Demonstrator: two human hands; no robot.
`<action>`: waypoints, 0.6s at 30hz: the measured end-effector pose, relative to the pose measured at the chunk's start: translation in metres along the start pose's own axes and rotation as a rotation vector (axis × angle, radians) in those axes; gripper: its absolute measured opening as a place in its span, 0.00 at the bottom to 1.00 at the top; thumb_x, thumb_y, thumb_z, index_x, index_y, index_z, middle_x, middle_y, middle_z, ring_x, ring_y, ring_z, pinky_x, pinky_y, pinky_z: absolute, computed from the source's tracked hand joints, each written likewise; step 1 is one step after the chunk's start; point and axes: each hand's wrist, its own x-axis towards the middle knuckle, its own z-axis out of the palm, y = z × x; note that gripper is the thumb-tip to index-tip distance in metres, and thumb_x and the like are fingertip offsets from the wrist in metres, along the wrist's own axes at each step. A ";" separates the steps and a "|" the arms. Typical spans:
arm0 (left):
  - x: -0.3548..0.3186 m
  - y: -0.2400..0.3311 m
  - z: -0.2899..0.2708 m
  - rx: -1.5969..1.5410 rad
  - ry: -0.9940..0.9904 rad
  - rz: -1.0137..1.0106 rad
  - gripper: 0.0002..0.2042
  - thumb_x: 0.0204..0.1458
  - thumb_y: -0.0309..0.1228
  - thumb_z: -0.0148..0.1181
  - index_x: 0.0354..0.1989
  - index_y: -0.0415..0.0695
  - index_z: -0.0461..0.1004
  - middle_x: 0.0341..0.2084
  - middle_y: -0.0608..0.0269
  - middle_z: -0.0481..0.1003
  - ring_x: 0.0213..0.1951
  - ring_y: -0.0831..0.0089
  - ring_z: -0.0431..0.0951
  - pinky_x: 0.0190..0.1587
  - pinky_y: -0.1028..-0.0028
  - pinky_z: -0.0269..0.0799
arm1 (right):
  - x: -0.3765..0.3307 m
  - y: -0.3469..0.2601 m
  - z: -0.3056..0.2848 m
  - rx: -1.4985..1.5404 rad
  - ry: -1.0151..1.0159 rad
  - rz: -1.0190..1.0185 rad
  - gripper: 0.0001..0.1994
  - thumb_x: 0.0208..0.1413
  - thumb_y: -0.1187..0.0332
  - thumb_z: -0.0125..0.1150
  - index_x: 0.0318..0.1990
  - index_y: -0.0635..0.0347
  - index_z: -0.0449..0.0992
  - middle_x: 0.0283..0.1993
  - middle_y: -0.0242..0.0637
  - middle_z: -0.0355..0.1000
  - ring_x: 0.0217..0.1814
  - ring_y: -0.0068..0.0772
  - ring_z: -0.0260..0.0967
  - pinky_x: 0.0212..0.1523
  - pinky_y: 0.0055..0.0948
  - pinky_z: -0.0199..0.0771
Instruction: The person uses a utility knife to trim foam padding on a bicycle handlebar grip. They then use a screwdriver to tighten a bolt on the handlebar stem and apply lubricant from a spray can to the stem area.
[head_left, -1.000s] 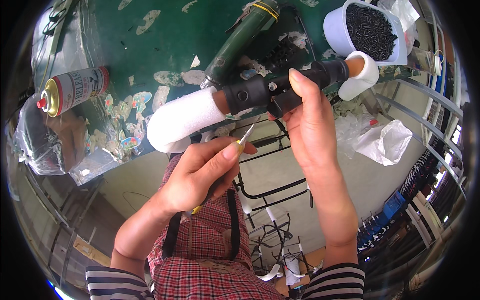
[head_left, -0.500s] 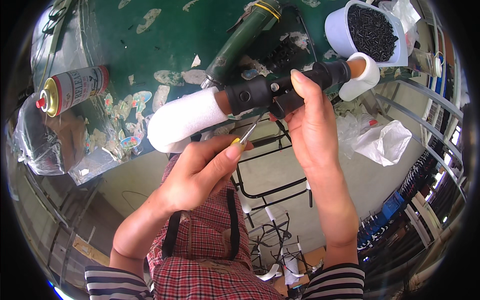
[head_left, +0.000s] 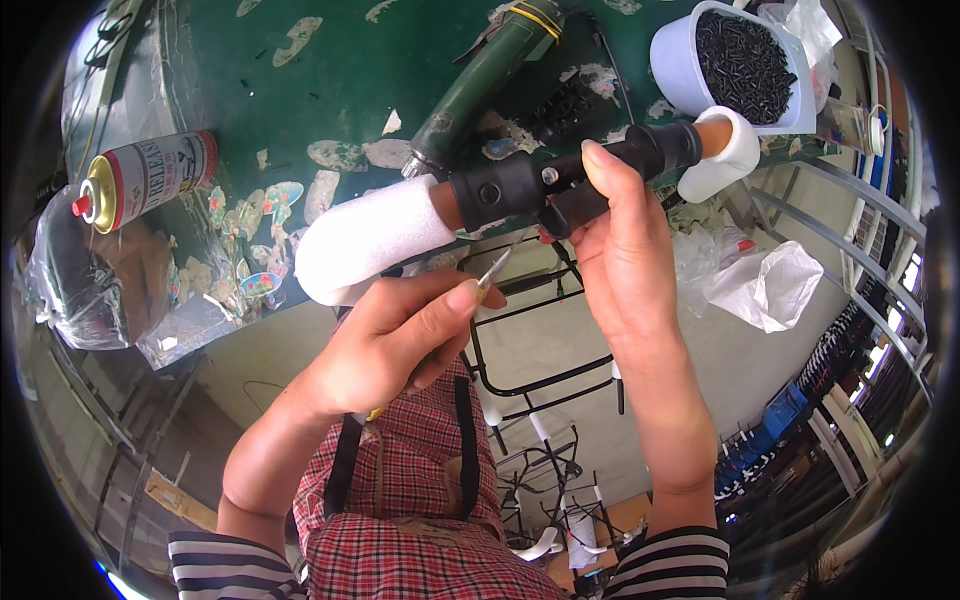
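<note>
My left hand [head_left: 395, 335] is closed around a small screwdriver [head_left: 495, 268], whose metal tip points up and to the right. A bit of its yellow handle shows below the palm. My right hand [head_left: 630, 235] grips the black middle part [head_left: 570, 185] of a handlebar-like piece, thumb on top and fingers underneath. White foam sleeves [head_left: 370, 240] wrap both ends of the piece, and brown sections show beside the black part. The screwdriver tip is just below the black part, apart from it.
A green cylindrical power tool [head_left: 485, 85] lies on the green worktable [head_left: 340, 80] behind the piece. A tub [head_left: 690, 75] of black screws stands back right. On the left are a spray can [head_left: 165, 175] and a plastic-wrapped bundle [head_left: 90, 275]. A white plastic bag [head_left: 765, 285] hangs at right.
The screwdriver has slid back lower in my left hand, so the yellow handle now shows below the palm rather than at the fingertips. My right hand and the piece stay put.
</note>
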 end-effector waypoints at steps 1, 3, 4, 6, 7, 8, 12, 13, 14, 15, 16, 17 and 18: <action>0.001 -0.004 -0.001 0.005 -0.018 -0.022 0.23 0.68 0.45 0.45 0.51 0.34 0.73 0.15 0.74 0.63 0.16 0.86 0.60 0.21 0.80 0.55 | 0.000 0.001 -0.002 0.004 -0.012 0.002 0.14 0.60 0.58 0.60 0.44 0.57 0.71 0.37 0.31 0.72 0.37 0.23 0.72 0.33 0.28 0.74; 0.002 -0.006 -0.001 0.008 -0.027 -0.029 0.23 0.68 0.45 0.45 0.51 0.34 0.73 0.16 0.74 0.64 0.17 0.86 0.60 0.21 0.80 0.56 | 0.001 0.001 -0.002 0.007 -0.024 0.001 0.14 0.60 0.58 0.59 0.44 0.57 0.71 0.37 0.31 0.72 0.37 0.23 0.72 0.33 0.28 0.74; 0.001 -0.004 0.000 0.007 -0.017 -0.015 0.23 0.68 0.45 0.46 0.52 0.34 0.73 0.16 0.75 0.64 0.17 0.86 0.60 0.21 0.80 0.56 | 0.001 0.000 -0.002 0.006 -0.024 -0.002 0.13 0.60 0.58 0.59 0.44 0.57 0.71 0.37 0.31 0.72 0.37 0.23 0.72 0.33 0.28 0.74; 0.001 -0.003 0.001 0.009 -0.018 0.003 0.22 0.68 0.44 0.46 0.52 0.35 0.73 0.17 0.75 0.64 0.18 0.86 0.61 0.22 0.80 0.57 | 0.001 0.001 -0.002 0.000 -0.020 -0.004 0.13 0.60 0.58 0.59 0.44 0.57 0.71 0.37 0.31 0.72 0.37 0.23 0.72 0.33 0.29 0.73; 0.000 -0.002 0.001 0.014 -0.027 0.008 0.21 0.67 0.44 0.47 0.52 0.35 0.73 0.18 0.75 0.65 0.19 0.87 0.62 0.23 0.80 0.58 | 0.001 0.000 -0.002 -0.005 -0.016 -0.003 0.13 0.60 0.58 0.59 0.44 0.57 0.71 0.37 0.31 0.72 0.37 0.23 0.72 0.33 0.29 0.73; 0.000 -0.001 0.000 0.019 -0.035 0.014 0.21 0.67 0.43 0.48 0.53 0.35 0.73 0.18 0.75 0.65 0.20 0.87 0.62 0.23 0.81 0.59 | 0.001 0.000 -0.001 -0.009 -0.015 -0.003 0.13 0.60 0.58 0.59 0.43 0.57 0.71 0.37 0.30 0.72 0.37 0.23 0.72 0.33 0.29 0.73; -0.001 -0.007 0.001 0.109 0.021 0.105 0.21 0.67 0.42 0.49 0.53 0.34 0.72 0.19 0.73 0.67 0.21 0.86 0.63 0.24 0.80 0.59 | 0.000 -0.001 -0.002 -0.012 -0.023 0.012 0.13 0.60 0.58 0.59 0.44 0.57 0.71 0.38 0.30 0.72 0.38 0.23 0.72 0.34 0.28 0.73; -0.001 -0.013 0.001 0.131 0.045 0.154 0.22 0.67 0.43 0.48 0.54 0.34 0.71 0.17 0.73 0.65 0.18 0.85 0.62 0.23 0.81 0.57 | -0.001 -0.001 -0.001 -0.008 -0.023 0.013 0.13 0.60 0.58 0.59 0.44 0.57 0.71 0.38 0.30 0.72 0.38 0.23 0.72 0.34 0.28 0.73; 0.000 -0.017 0.001 0.154 0.069 0.202 0.23 0.67 0.44 0.46 0.54 0.34 0.70 0.15 0.74 0.63 0.16 0.85 0.60 0.21 0.81 0.55 | -0.001 -0.001 -0.001 -0.003 -0.024 0.015 0.14 0.60 0.58 0.59 0.44 0.57 0.71 0.38 0.30 0.73 0.39 0.23 0.72 0.35 0.28 0.73; 0.000 -0.016 0.002 0.193 0.089 0.198 0.22 0.67 0.43 0.47 0.54 0.34 0.70 0.15 0.74 0.64 0.17 0.86 0.60 0.22 0.81 0.55 | 0.000 -0.001 -0.001 0.000 -0.028 0.018 0.14 0.60 0.58 0.59 0.44 0.57 0.71 0.39 0.30 0.73 0.39 0.23 0.72 0.35 0.29 0.73; 0.001 -0.015 0.002 0.233 0.109 0.194 0.21 0.67 0.42 0.47 0.55 0.35 0.70 0.16 0.74 0.64 0.17 0.86 0.60 0.22 0.82 0.55 | 0.000 -0.001 -0.001 0.004 -0.032 0.022 0.14 0.61 0.57 0.58 0.45 0.57 0.71 0.39 0.30 0.73 0.40 0.23 0.72 0.36 0.29 0.73; 0.003 -0.013 0.003 0.272 0.128 0.191 0.20 0.67 0.41 0.48 0.55 0.35 0.71 0.16 0.74 0.64 0.18 0.87 0.61 0.23 0.82 0.55 | 0.000 -0.001 -0.002 0.006 -0.036 0.025 0.14 0.61 0.57 0.58 0.45 0.57 0.71 0.40 0.30 0.73 0.40 0.23 0.72 0.37 0.29 0.73; 0.003 -0.011 0.003 0.308 0.127 0.189 0.20 0.66 0.41 0.49 0.55 0.35 0.71 0.17 0.73 0.64 0.19 0.86 0.62 0.23 0.81 0.56 | -0.001 -0.001 -0.002 0.008 -0.039 0.026 0.14 0.61 0.57 0.58 0.45 0.57 0.71 0.40 0.30 0.73 0.41 0.23 0.72 0.37 0.29 0.73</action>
